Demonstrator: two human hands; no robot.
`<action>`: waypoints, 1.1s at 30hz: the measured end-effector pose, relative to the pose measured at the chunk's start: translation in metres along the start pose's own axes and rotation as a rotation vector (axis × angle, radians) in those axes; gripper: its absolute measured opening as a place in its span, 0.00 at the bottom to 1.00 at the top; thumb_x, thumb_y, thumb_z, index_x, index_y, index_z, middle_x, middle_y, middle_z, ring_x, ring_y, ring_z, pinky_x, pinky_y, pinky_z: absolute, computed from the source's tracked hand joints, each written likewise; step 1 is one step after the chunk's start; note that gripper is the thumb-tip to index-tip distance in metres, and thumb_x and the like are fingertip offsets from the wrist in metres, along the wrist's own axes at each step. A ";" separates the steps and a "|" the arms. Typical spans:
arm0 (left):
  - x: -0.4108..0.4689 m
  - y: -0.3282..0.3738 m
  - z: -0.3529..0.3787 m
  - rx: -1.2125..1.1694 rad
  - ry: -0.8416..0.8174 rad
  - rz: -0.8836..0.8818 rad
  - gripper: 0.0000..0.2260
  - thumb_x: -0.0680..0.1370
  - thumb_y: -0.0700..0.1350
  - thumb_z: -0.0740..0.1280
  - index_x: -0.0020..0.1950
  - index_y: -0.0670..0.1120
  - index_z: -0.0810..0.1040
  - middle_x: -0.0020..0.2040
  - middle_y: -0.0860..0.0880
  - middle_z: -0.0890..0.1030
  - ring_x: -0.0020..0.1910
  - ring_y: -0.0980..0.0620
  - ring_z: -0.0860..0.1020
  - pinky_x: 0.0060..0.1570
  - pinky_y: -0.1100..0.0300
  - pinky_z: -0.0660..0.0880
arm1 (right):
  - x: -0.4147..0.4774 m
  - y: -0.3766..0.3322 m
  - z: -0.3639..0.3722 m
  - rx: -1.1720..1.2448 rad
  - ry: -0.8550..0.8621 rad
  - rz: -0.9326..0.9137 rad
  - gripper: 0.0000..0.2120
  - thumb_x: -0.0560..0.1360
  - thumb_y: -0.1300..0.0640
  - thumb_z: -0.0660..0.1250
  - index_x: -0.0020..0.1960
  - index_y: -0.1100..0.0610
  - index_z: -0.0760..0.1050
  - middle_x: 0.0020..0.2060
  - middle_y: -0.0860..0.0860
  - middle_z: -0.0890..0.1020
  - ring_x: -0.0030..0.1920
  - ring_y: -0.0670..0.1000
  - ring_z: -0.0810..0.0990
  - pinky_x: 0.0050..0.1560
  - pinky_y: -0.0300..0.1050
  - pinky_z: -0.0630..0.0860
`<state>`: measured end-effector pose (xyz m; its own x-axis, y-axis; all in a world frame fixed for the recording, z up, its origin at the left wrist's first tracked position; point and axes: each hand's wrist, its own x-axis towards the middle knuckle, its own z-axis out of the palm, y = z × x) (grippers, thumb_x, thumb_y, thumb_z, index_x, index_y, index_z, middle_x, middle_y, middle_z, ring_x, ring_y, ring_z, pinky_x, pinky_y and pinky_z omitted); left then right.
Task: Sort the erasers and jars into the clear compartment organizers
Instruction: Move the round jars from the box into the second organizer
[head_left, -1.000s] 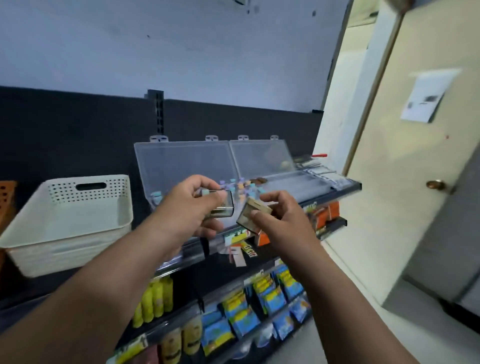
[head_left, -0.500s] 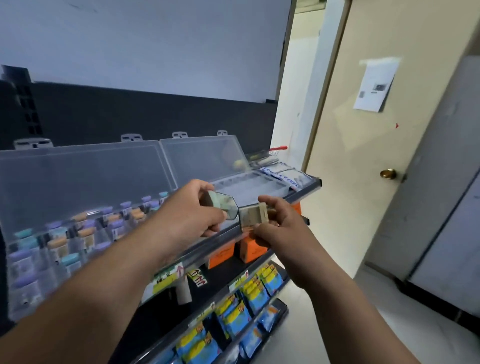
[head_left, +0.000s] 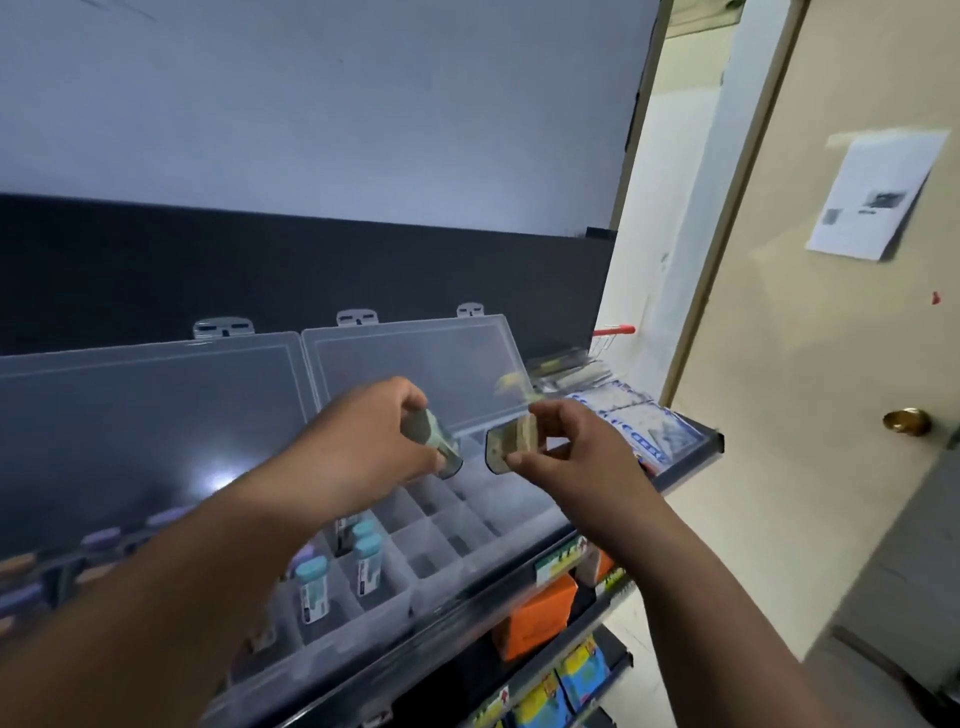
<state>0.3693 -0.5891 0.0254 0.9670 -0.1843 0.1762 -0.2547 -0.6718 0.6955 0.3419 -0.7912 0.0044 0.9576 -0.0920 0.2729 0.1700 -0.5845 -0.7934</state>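
My left hand (head_left: 371, 439) grips a small clear jar (head_left: 439, 444), tilted, above the right clear organizer (head_left: 457, 543). My right hand (head_left: 569, 447) holds another small jar (head_left: 506, 444) with a tan lid, just right of the first; the two jars are a little apart. The right organizer's lid (head_left: 410, 364) stands open against the dark back panel. Most of its compartments are bare. Small jars with blue caps (head_left: 366, 564) stand in its left compartments. The left organizer (head_left: 130, 426) holds several capped jars, mostly hidden by my left arm.
The organizers rest on a dark shelf (head_left: 691, 467) with flat packets (head_left: 631, 421) at its right end. Orange boxes (head_left: 540, 613) and blue-yellow packets (head_left: 576, 675) fill the lower shelves. A beige door (head_left: 831, 364) with a brass knob (head_left: 906, 421) stands to the right.
The view has swung right and closer to the right organizer. Both hands have moved over its compartments with their jars, now slightly apart.
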 end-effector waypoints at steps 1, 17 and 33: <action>0.007 0.000 0.003 0.015 0.008 -0.014 0.21 0.66 0.48 0.77 0.55 0.55 0.74 0.50 0.54 0.79 0.44 0.54 0.80 0.48 0.52 0.79 | 0.014 0.005 0.000 -0.012 -0.015 -0.025 0.24 0.73 0.55 0.73 0.66 0.48 0.70 0.56 0.44 0.78 0.48 0.41 0.80 0.42 0.32 0.73; 0.093 -0.009 0.068 0.314 0.167 -0.290 0.12 0.67 0.49 0.75 0.47 0.52 0.78 0.48 0.51 0.80 0.47 0.50 0.78 0.49 0.53 0.77 | 0.159 0.058 0.029 -0.175 -0.511 -0.266 0.17 0.70 0.51 0.75 0.56 0.49 0.75 0.49 0.48 0.80 0.49 0.50 0.79 0.53 0.49 0.78; 0.107 -0.012 0.093 0.524 0.026 -0.455 0.19 0.70 0.53 0.73 0.60 0.55 0.77 0.56 0.51 0.79 0.55 0.49 0.76 0.57 0.52 0.74 | 0.188 0.086 0.053 -0.420 -0.713 -0.396 0.22 0.69 0.46 0.75 0.60 0.50 0.76 0.56 0.50 0.79 0.54 0.51 0.77 0.55 0.46 0.75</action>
<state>0.4748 -0.6678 -0.0291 0.9771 0.2105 -0.0318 0.2109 -0.9373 0.2774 0.5488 -0.8161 -0.0416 0.7879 0.6152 -0.0285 0.5513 -0.7251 -0.4126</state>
